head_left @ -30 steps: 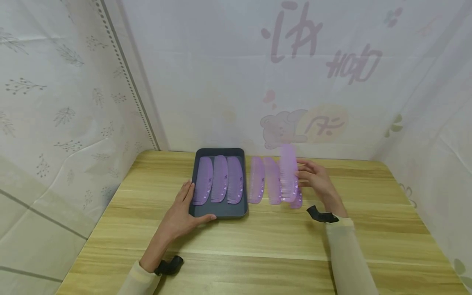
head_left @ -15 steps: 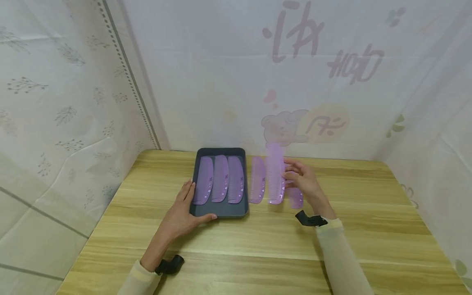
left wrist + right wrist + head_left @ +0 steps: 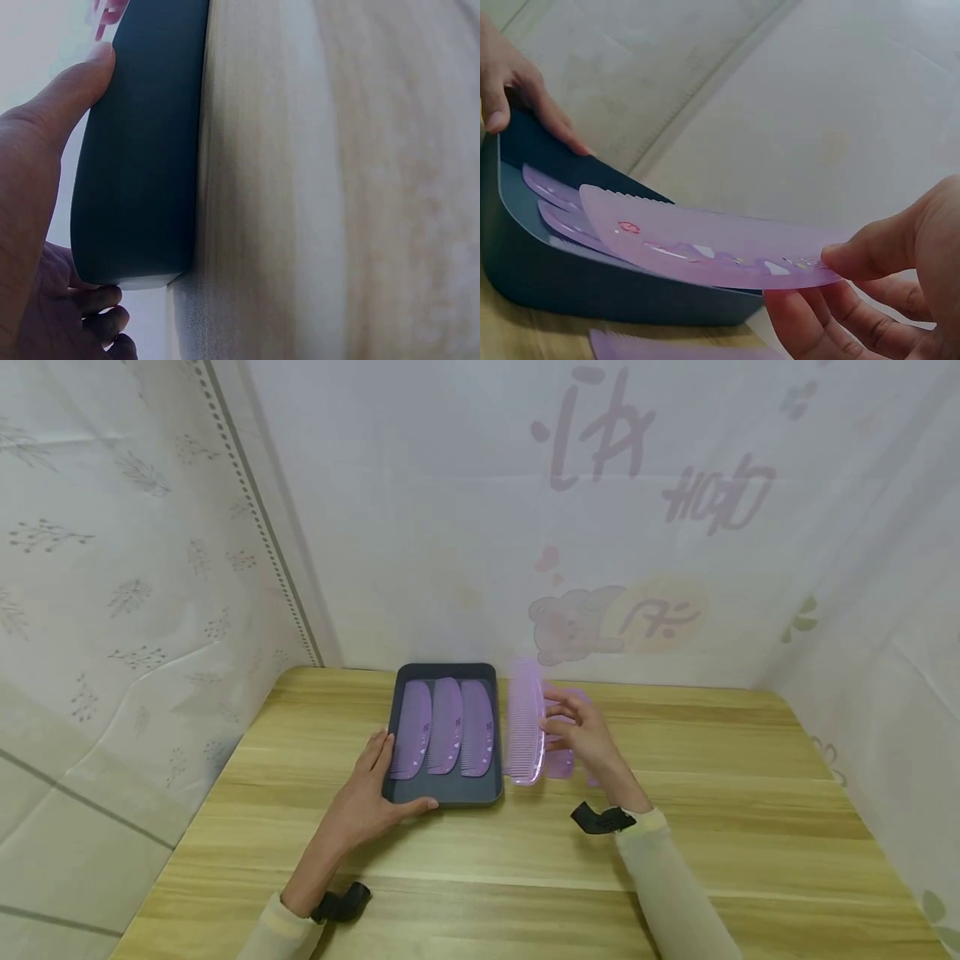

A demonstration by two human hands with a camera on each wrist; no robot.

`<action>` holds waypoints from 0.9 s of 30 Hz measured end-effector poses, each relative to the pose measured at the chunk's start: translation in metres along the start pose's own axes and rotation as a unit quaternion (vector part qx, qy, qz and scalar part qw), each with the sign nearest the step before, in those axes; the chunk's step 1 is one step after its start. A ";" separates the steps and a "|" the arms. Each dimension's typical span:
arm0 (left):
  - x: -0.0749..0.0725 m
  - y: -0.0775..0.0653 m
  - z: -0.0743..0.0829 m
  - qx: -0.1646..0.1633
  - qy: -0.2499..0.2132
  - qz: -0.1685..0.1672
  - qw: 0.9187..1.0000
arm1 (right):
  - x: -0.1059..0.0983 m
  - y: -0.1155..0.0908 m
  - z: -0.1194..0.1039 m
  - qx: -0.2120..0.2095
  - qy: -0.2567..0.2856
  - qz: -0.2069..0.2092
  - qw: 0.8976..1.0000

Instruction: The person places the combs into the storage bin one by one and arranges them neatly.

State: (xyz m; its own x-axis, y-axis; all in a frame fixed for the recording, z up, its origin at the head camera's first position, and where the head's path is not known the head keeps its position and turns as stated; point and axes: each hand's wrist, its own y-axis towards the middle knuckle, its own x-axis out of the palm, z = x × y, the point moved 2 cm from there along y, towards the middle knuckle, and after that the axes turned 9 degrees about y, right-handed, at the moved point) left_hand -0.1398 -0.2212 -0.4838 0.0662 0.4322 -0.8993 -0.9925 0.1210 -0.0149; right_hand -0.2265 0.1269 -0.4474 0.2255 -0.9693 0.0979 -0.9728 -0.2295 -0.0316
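Observation:
In the head view, my right hand (image 3: 587, 740) pinches a translucent purple comb (image 3: 527, 727) between thumb and fingers, held above the table just right of the dark tray (image 3: 450, 792). In the right wrist view this comb (image 3: 697, 247) lies nearly flat in front of the tray, its printed edge at the thumb. Three similar purple combs (image 3: 446, 727) lie side by side in the tray. My left hand (image 3: 367, 797) holds the tray's near left corner, thumb at the front wall (image 3: 142, 150) and fingers along the left side.
More purple combs (image 3: 560, 765) lie on the wooden table (image 3: 480, 877), partly hidden by my right hand. Another comb (image 3: 667, 349) shows below the held one in the right wrist view. A patterned cloth backdrop (image 3: 420, 527) rises behind the table.
My right hand has carried the comb leftward, over the combs on the table and closer to the tray. The left hand and tray have stayed put.

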 end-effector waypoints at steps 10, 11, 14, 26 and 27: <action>0.001 0.000 0.001 0.002 0.002 0.001 1.000 | 0.030 0.013 0.000 0.017 -0.011 -0.006 1.000; 0.001 0.000 0.001 0.002 0.002 0.002 1.000 | 0.033 0.015 0.000 0.018 -0.010 -0.008 1.000; 0.001 0.000 0.001 0.004 0.002 0.002 1.000 | 0.041 0.020 -0.001 0.018 -0.006 -0.009 1.000; -0.001 -0.001 0.001 -0.004 0.001 -0.003 1.000 | 0.073 0.041 -0.004 0.038 -0.029 -0.016 0.999; -0.001 -0.001 0.001 -0.004 0.001 -0.002 1.000 | 0.076 0.043 -0.004 0.040 -0.034 -0.017 0.998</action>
State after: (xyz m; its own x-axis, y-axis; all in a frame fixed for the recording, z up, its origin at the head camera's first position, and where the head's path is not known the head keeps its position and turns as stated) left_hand -0.1390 -0.2210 -0.4825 0.0708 0.4290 -0.9005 -0.9930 0.1157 -0.0230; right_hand -0.2517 0.0441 -0.4374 0.2646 -0.9638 0.0319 -0.9577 -0.2665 -0.1085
